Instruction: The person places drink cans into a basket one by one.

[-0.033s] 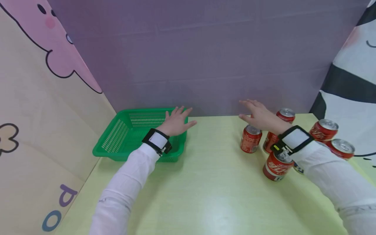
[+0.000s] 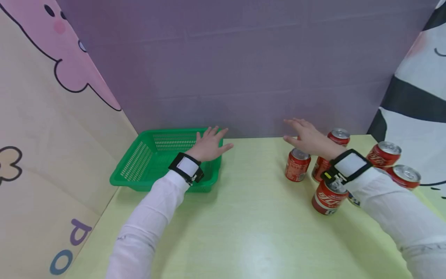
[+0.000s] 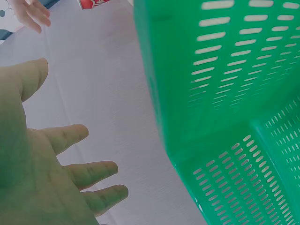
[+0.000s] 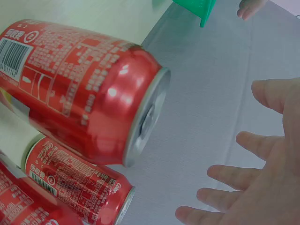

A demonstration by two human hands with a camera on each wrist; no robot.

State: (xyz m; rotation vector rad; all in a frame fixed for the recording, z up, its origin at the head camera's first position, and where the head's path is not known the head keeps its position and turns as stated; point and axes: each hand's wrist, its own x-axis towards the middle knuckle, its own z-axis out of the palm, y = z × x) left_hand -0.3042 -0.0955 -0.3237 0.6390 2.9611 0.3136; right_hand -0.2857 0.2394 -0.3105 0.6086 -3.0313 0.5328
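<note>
With fingers spread and straight, my left hand [image 2: 209,149] hovers over the right side of a green plastic basket [image 2: 150,164] and holds nothing. The left wrist view shows the same hand [image 3: 51,178] apart from the slotted basket wall [image 3: 164,70]. My right hand [image 2: 308,137], fingers extended and also holding nothing, is above and behind a red Coca-Cola can [image 2: 297,166]. Several more red cans stand around and beneath the right forearm, including one in front [image 2: 329,199]; some are partly hidden by the arm. In the right wrist view a can [image 4: 89,89] looms close, away from the fingers.
Basket and cans stand on a pale yellow-green table [image 2: 237,217]. A purple-grey cloth wall [image 2: 223,69] rises at the back. Printed cartoon panels close off the left side [image 2: 69,155] and right side [image 2: 418,97]. Two cans [image 2: 385,153] stand at the far right.
</note>
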